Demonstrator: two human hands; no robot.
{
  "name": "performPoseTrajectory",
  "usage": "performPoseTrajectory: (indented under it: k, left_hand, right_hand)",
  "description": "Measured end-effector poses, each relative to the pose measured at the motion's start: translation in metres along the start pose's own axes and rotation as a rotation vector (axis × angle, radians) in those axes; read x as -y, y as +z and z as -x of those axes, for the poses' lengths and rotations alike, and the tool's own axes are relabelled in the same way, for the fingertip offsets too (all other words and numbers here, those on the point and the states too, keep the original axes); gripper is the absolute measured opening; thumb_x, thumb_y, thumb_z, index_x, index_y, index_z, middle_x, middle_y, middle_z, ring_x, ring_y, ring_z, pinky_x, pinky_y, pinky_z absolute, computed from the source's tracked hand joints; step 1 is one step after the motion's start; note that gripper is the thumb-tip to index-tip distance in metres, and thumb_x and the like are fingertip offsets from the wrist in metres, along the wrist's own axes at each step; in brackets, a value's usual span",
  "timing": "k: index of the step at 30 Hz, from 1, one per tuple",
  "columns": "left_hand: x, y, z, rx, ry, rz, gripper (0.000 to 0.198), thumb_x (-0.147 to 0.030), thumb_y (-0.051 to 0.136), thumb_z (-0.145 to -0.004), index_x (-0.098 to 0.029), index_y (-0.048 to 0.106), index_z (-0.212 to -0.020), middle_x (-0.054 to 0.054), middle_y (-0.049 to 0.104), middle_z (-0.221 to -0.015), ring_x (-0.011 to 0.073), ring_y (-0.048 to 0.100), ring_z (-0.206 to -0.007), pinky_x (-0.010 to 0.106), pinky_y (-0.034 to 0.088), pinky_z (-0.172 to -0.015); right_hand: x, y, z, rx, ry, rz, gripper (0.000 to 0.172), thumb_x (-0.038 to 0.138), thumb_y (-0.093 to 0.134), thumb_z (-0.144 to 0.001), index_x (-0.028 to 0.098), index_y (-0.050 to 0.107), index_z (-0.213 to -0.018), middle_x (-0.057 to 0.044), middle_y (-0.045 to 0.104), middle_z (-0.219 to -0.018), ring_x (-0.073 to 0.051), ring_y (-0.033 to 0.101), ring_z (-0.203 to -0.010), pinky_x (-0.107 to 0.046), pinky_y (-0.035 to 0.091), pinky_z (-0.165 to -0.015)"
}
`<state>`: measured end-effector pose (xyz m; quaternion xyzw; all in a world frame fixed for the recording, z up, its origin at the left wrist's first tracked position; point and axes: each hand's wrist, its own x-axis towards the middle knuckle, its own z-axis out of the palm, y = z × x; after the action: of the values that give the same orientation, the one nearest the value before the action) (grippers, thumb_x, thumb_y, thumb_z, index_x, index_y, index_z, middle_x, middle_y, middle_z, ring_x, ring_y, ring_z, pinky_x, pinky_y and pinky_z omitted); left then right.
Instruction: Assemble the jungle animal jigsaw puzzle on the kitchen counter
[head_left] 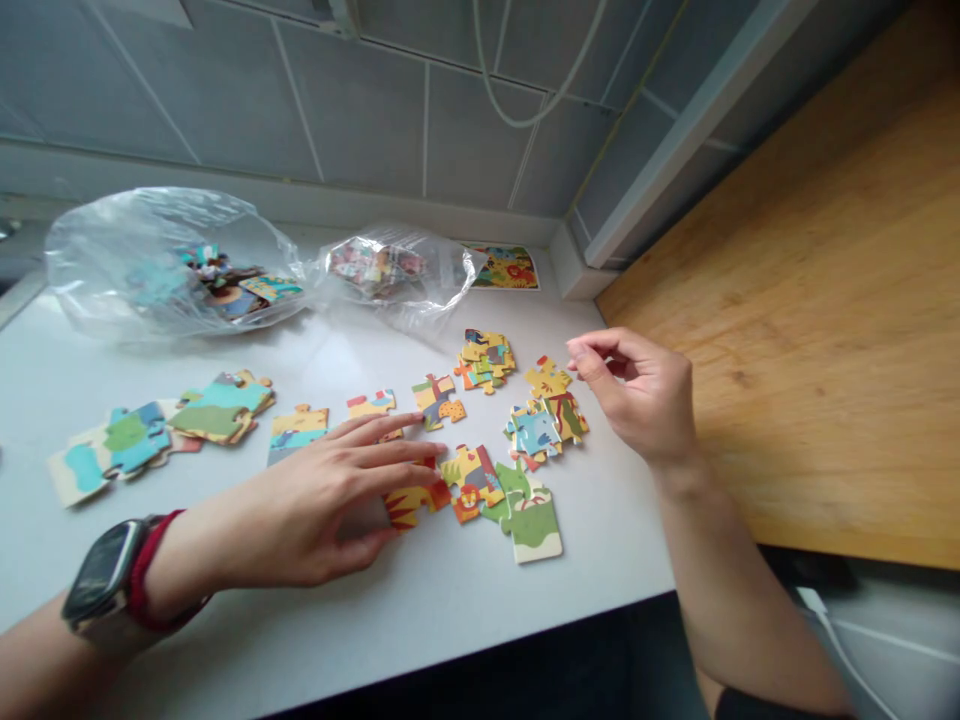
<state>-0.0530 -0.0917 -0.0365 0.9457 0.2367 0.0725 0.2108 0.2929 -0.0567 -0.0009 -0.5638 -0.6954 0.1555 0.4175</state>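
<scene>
On a white tabletop (pixel 615 540), two bare hands flank scattered jigsaw pieces, the right hand (pixel 637 392) just beside a yellow piece (pixel 547 378).
The yellow piece lies left of and slightly below the right fingertips, nearer to that hand than to the other; it is roughly square, with no clear long axis, and tops a loose cluster with a blue piece (pixel 534 432). The right thumb and fingers curl together; whether something small is pinched there, I cannot tell. Palm down, the left hand (pixel 322 505) has its fingers spread loosely, grasping nothing visible, over a red-orange piece (pixel 405 507); a lion piece (pixel 474 482) sits just beyond its fingertips. Behind are two clear bags of pieces, a large bag (pixel 97 270) and a smaller bag (pixel 442 285).
</scene>
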Motion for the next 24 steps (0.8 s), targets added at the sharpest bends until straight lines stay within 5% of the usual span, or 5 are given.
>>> performPoseTrajectory:
  k: [5,14,20,24]
  left_hand:
    - [0.008,0.000,0.002,-0.065,0.007,0.027,0.062,-0.020,0.069,-0.091,-0.040,0.056,-0.148,0.001,0.063,-0.149,0.0302,0.053,-0.143,0.051,0.046,-0.120]
    - [0.016,0.003,0.001,-0.168,-0.066,0.035,0.041,-0.039,0.079,-0.090,-0.039,0.069,-0.130,0.005,0.068,-0.119,0.0250,0.066,-0.107,0.039,0.053,-0.099]
    - [0.012,0.002,0.002,-0.228,-0.091,0.021,0.050,-0.038,0.086,-0.083,-0.036,0.068,-0.129,0.005,0.066,-0.113,0.0255,0.064,-0.101,0.035,0.053,-0.087]
    - [0.009,0.000,0.000,-0.237,-0.092,0.011,0.048,-0.039,0.086,-0.083,-0.034,0.068,-0.127,0.005,0.065,-0.110,0.0245,0.063,-0.097,0.033,0.051,-0.083]
  right_hand:
    - [-0.011,0.000,-0.007,0.090,0.100,0.032,0.022,0.040,0.068,-0.097,0.019,0.076,-0.098,-0.006,0.077,-0.092,-0.018,0.071,-0.077,-0.030,0.056,-0.069]
    - [0.007,0.005,0.000,0.764,-0.176,0.004,0.042,0.035,0.079,-0.092,0.028,0.069,-0.132,-0.010,0.065,-0.136,-0.026,0.063,-0.127,-0.044,0.051,-0.111]
    - [0.004,0.029,0.010,0.764,-0.213,0.108,0.036,0.040,0.075,-0.094,0.027,0.071,-0.128,-0.012,0.062,-0.139,-0.029,0.059,-0.133,-0.050,0.049,-0.113]
    - [0.000,0.028,0.007,0.809,-0.196,0.109,0.024,0.032,0.075,-0.095,0.024,0.074,-0.118,-0.009,0.067,-0.121,-0.024,0.066,-0.114,-0.041,0.055,-0.101]
